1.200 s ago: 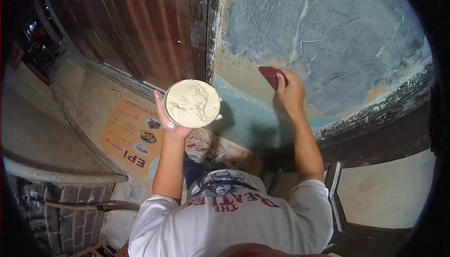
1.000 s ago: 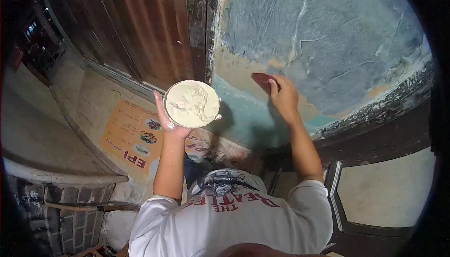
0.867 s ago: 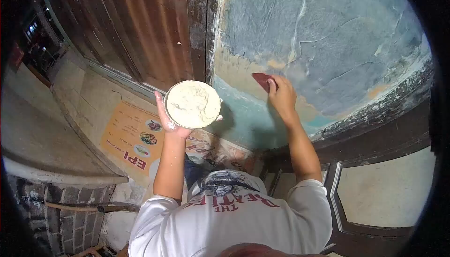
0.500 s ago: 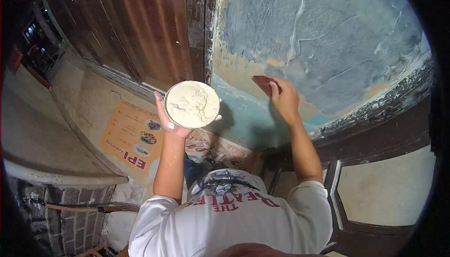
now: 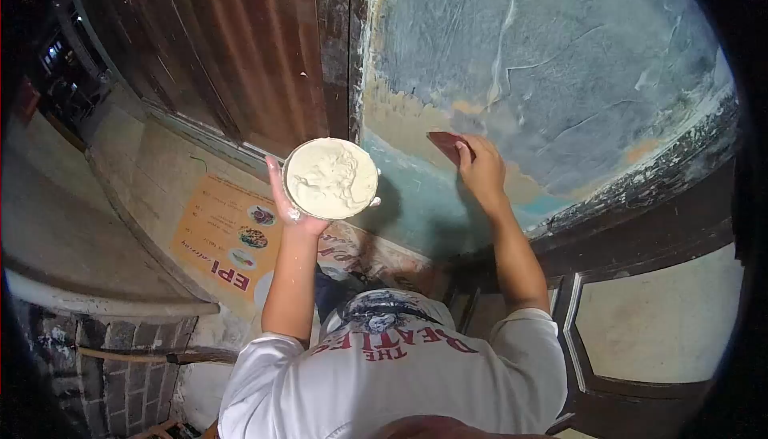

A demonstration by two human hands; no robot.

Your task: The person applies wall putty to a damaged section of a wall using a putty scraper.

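Observation:
My left hand (image 5: 294, 208) grips a round tub of cream-coloured putty (image 5: 331, 178) from below and the side, its fingers mostly hidden behind it. White smears mark that palm and wrist. The putty's top is lumpy and ridged. In my right hand (image 5: 482, 168) a dark red scraper (image 5: 446, 146) is pinched between thumb and fingers, its blade against or very close to the wall (image 5: 448, 63). Around the blade the wall shows a beige coat, with grey-blue skim above and pale turquoise paint below.
To the left stands a brown corrugated door (image 5: 248, 55) in a dark frame. An orange printed banner (image 5: 228, 235) lies on the floor. Dark panelled woodwork (image 5: 576, 335) is at the right, and a long broom (image 5: 160, 355) lies at lower left.
My right hand and the scraper have shifted slightly left along the wall. The tub has moved only a touch to the right in my left hand.

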